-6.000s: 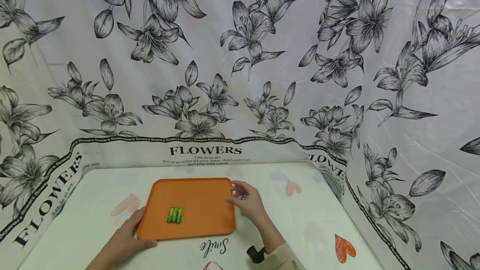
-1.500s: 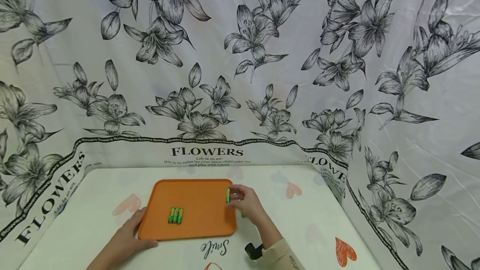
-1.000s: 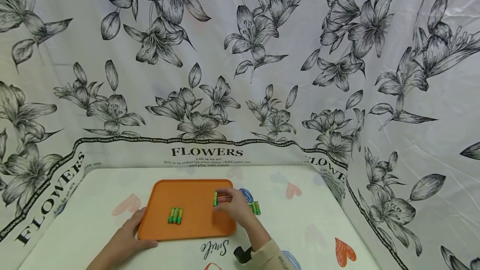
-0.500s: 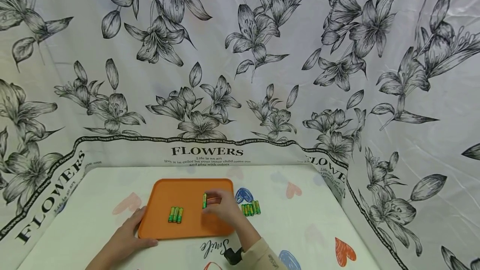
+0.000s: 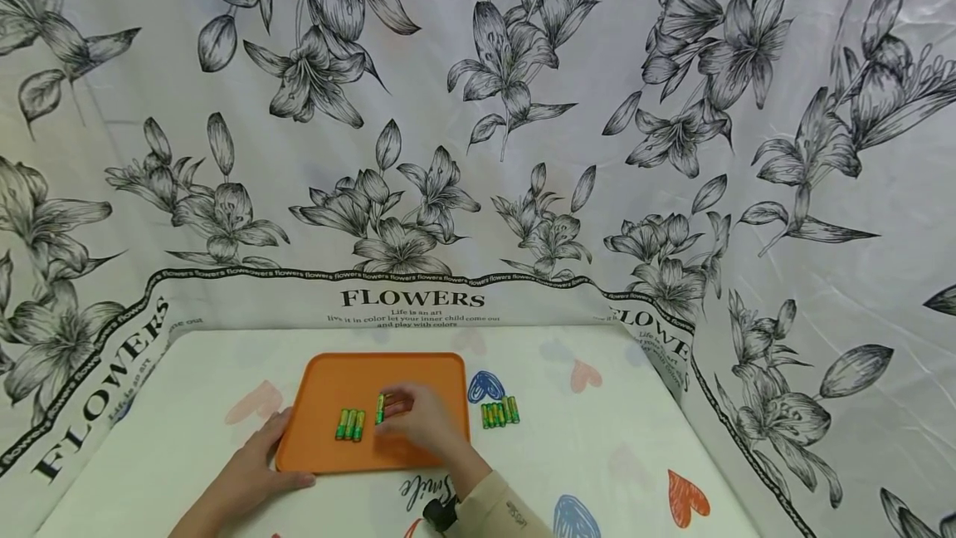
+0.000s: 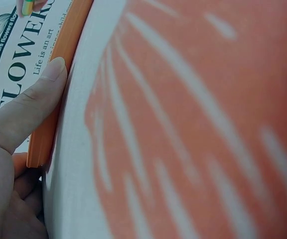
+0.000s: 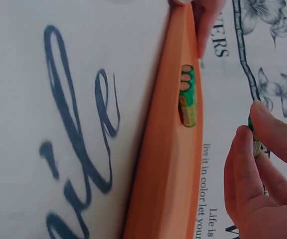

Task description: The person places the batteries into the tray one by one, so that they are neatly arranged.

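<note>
My right hand [image 5: 421,418] pinches a green-and-yellow battery [image 5: 380,408] between thumb and fingertips, above the middle of the orange tray [image 5: 321,380]. The battery stands roughly upright; in the right wrist view my right hand [image 7: 263,174] covers much of it. Three like batteries [image 5: 350,424] lie side by side in the tray, left of the held one, their ends showing in the right wrist view. At the tray's near left corner my left hand [image 5: 250,467] grips the rim, its thumb [image 6: 44,92] along the tray's edge and fingers partly hidden.
Several more batteries [image 5: 499,413] lie in a row on the white tablecloth [image 5: 620,438], right of the tray and below a printed blue heart [image 5: 486,387]. A flower-print curtain [image 5: 448,214] rises at the back and sides.
The right hand picked up a battery from beyond the tray's right rim and has carried it leftward over the tray. The row on the right came into view. The left hand stays at its corner.
</note>
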A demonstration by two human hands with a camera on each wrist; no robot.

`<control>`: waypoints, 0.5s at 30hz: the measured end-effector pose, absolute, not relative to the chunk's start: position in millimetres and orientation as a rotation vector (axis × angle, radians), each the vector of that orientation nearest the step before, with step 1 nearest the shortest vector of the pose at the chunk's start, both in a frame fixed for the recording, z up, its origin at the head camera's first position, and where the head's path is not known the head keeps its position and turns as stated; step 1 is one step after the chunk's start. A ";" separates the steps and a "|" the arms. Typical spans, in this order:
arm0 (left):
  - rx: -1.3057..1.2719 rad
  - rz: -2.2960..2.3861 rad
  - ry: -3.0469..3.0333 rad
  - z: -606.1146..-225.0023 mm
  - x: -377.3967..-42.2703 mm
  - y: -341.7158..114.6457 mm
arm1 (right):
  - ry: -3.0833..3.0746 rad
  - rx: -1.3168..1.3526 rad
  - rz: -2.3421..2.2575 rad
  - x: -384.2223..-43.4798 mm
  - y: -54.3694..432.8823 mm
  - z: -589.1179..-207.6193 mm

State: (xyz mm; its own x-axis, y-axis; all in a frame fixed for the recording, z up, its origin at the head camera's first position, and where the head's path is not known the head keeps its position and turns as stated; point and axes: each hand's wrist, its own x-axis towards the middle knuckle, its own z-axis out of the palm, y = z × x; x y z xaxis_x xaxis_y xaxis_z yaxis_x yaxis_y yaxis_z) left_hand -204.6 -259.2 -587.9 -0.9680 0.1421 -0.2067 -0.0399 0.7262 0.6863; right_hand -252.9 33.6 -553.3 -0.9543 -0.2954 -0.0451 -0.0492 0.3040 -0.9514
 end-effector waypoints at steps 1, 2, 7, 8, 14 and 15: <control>0.082 1.078 2.685 -587.7 -204.5 -259.5 | 2.365 -0.303 -1.701 -253.2 30.8 -554.4; 0.081 1.081 2.683 -587.1 -204.2 -259.7 | 2.375 -0.287 -1.691 -253.5 27.9 -555.7; 0.092 1.086 2.684 -585.5 -203.1 -260.5 | 2.381 -0.201 -1.685 -254.8 14.6 -561.3; 0.098 1.086 2.687 -584.9 -202.7 -260.7 | 2.378 -0.192 -1.686 -254.8 12.4 -562.1; 0.106 1.089 2.694 -585.0 -201.6 -260.0 | 2.400 -0.175 -1.646 -252.3 4.3 -564.3; 0.102 1.087 2.693 -585.7 -201.8 -259.8 | 2.404 -0.170 -1.639 -252.0 3.6 -564.9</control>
